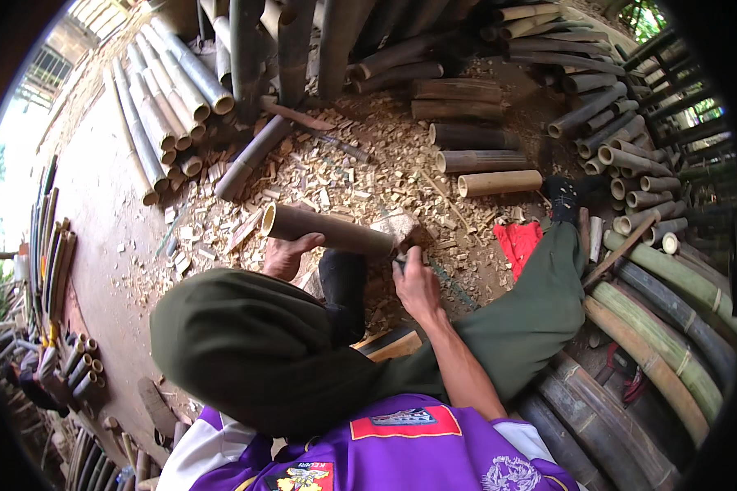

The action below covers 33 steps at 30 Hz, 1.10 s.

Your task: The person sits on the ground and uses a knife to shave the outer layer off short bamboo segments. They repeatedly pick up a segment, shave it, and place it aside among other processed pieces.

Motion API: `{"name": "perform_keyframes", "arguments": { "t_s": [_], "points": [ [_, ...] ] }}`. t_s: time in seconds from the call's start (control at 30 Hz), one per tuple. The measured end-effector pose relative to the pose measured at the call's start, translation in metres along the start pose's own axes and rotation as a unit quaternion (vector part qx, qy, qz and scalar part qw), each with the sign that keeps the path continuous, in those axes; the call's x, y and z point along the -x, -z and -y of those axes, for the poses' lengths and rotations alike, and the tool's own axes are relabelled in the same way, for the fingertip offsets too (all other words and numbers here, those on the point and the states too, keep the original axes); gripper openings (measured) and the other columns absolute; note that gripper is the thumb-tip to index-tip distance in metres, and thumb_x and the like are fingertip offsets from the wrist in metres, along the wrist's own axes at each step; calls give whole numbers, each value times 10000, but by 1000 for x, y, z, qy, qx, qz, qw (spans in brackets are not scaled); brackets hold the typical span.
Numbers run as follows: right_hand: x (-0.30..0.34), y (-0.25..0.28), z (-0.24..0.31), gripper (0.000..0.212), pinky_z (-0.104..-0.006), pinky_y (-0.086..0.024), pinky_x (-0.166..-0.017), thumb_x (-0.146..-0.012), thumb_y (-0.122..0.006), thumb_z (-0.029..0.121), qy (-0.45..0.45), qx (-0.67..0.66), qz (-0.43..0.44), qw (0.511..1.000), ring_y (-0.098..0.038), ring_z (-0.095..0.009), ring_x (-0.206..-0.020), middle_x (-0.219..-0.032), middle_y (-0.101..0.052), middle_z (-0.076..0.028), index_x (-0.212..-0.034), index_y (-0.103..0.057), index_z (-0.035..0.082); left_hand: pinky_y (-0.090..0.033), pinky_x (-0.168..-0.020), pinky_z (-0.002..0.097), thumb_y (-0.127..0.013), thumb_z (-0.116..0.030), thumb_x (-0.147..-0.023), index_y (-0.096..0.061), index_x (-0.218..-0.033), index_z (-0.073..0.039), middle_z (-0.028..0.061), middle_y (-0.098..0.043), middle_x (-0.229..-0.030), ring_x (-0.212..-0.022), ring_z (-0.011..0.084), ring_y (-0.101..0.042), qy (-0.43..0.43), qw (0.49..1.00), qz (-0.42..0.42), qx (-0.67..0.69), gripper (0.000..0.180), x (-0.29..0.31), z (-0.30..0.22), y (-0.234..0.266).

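A dark-skinned bamboo tube lies crosswise in front of me, its hollow pale end facing left. My left hand is closed around it from below near that end, thumb along its side. The tube's right end is by a pale wooden block. Close to this end, my right hand is closed on something small and dark; most of it is hidden, and I cannot make out what it is. A long-bladed knife lies on the ground farther away, beside another dark bamboo tube.
Wood chips cover the ground around my feet. Cut bamboo tubes lie stacked at far left, with more tubes at right. A red cloth lies by my right leg. Long green bamboo poles lie right of me.
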State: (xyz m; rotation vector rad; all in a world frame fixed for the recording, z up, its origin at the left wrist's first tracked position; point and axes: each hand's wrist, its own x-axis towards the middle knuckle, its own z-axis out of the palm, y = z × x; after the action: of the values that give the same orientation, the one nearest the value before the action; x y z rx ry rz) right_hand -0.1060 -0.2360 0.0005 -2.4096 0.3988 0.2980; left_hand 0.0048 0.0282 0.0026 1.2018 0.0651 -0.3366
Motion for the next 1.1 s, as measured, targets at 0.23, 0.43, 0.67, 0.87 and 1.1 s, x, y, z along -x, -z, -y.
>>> {"name": "perform_keyframes", "arguments": {
  "t_s": [0.23,0.43,0.67,0.87,1.1],
  "points": [
    [8,15,-17,359,-611,-496,-704,-991,-648,317,-17,-39,-16,999,-671,-521,-856,-856,-687,-289,-1106,-446,43,-598,-808,429,-870,-219,-835,-559,-1222,-58,81,-676,-1070,-984,235,-685,2,979,-185,82,522,-6,14,-29],
    [32,36,34,325,-540,-535,-619,-1021,-625,314,168,-128,-140,967,-701,-457,-779,-852,-696,-275,-1097,-467,40,-585,-790,413,-880,-108,-808,-616,-1142,-12,92,-691,-995,-906,223,-690,-58,979,-192,26,437,-9,15,-11],
    [8,5,-1,339,-616,-511,-683,-1011,-625,305,-6,-28,-7,1000,-668,-534,-841,-873,-688,-303,-1085,-446,27,-585,-803,423,-879,-113,-805,-592,-1169,-34,85,-672,-1021,-934,228,-678,-70,985,-152,51,470,0,17,-23],
    [28,8,14,296,-575,-540,-662,-1002,-634,244,124,-58,-115,984,-699,-482,-802,-868,-697,-288,-1103,-457,29,-586,-802,432,-881,-119,-804,-582,-1178,-48,83,-661,-1027,-943,230,-670,-45,989,-129,48,484,5,6,-19],
    [23,17,18,311,-572,-527,-625,-1006,-633,267,72,-49,-71,994,-686,-487,-778,-823,-684,-272,-1087,-451,28,-587,-801,442,-884,-127,-803,-571,-1189,-63,79,-647,-1035,-953,232,-660,-19,969,-210,129,501,-10,10,-24]
  ]
}}
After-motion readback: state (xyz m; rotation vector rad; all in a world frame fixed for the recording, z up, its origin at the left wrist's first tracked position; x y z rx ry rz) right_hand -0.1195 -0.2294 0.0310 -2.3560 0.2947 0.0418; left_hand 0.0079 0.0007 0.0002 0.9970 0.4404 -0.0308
